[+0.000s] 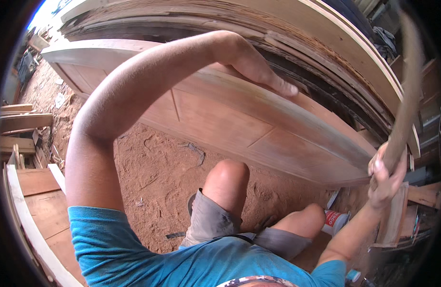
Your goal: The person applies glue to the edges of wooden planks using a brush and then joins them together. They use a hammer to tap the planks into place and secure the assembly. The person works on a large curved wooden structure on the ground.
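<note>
A long panelled wooden door stands on its side edge across the view, slanting down to the right. My left hand reaches over its upper edge and grips it there. One digit lies stretched along the wood, while the other fingers are mostly hidden. At the right end of the door, my right hand is closed around a long, slim brown wooden stick. The stick rises past the door, and its upper end looks blurred. My knees are bent in front of the door.
Stacked boards lie close behind the door. Reddish sandy ground spreads before it. A white and red bucket sits beside my right knee. Another panelled wooden piece is at the left, near wood offcuts.
</note>
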`<state>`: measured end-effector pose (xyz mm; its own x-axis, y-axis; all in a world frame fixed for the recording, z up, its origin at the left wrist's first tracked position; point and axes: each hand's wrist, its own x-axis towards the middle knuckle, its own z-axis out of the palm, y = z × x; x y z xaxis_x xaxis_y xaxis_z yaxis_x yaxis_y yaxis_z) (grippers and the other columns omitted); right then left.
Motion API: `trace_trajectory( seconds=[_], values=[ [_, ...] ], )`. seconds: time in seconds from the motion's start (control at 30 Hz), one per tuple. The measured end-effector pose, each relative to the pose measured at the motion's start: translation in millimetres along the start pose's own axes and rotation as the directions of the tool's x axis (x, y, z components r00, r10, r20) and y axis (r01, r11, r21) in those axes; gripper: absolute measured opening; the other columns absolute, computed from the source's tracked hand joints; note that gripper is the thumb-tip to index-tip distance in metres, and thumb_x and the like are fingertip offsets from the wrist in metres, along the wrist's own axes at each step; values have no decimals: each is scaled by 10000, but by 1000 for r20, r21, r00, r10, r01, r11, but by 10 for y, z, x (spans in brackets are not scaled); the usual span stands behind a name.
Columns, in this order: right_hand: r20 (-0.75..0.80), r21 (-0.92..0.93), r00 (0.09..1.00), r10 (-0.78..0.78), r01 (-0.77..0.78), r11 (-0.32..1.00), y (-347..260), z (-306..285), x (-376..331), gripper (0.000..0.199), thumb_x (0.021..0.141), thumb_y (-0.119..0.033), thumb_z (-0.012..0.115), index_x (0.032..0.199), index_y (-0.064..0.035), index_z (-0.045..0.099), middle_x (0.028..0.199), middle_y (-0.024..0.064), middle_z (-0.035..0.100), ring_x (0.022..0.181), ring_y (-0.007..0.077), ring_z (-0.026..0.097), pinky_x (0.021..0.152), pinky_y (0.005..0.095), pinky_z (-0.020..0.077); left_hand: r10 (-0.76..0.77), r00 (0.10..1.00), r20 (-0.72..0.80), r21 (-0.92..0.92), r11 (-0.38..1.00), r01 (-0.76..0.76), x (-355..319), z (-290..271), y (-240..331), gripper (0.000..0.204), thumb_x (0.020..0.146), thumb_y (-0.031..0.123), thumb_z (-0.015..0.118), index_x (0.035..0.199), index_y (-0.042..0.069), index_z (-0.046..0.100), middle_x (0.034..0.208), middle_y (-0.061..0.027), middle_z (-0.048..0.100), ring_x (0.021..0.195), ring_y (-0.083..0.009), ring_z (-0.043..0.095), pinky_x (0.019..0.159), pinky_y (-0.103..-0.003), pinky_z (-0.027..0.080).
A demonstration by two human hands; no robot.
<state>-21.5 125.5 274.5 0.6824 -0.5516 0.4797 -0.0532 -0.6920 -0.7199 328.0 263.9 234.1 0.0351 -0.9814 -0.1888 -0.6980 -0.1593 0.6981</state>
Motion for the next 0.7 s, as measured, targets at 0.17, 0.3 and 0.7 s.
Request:
trace_trajectory(
  seconds=[0.17, 0.3, 0.7],
  values=[
    [-116, 424, 992, 57, -2, 906, 495, -173, -429, 324, 966, -245, 651, 1127, -38, 460, 749, 35, 465, 601, 116, 492, 531, 262, 464, 69, 997, -37, -56, 996, -71, 330, 50, -35, 993, 858, 770, 626, 1582, 128, 402, 1618, -175, 397, 1517, -357, 330, 1246, -518, 269],
    [-250, 503, 968, 21, 111, 857, 1030, -348, -694, 273, 1005, -267, 638, 1000, -112, 413, 737, 41, 462, 597, 142, 501, 530, 301, 487, -138, 985, -102, 113, 982, 149, 646, 82, 62, 975, 865, 726, 660, 1594, 142, 381, 1635, -166, 370, 1528, -345, 311, 1244, -499, 282],
    [-38, 643, 996, -81, 87, 760, 1498, 463, -1342, 289, 966, -208, 719, 975, -137, 440, 900, 64, 565, 953, 249, 600, 1117, 582, 416, -243, 947, -211, 215, 933, 287, 793, 36, 14, 976, 814, 795, 645, 1586, 246, 411, 1645, -110, 374, 1544, -334, 285, 1257, -512, 242]
  ],
)
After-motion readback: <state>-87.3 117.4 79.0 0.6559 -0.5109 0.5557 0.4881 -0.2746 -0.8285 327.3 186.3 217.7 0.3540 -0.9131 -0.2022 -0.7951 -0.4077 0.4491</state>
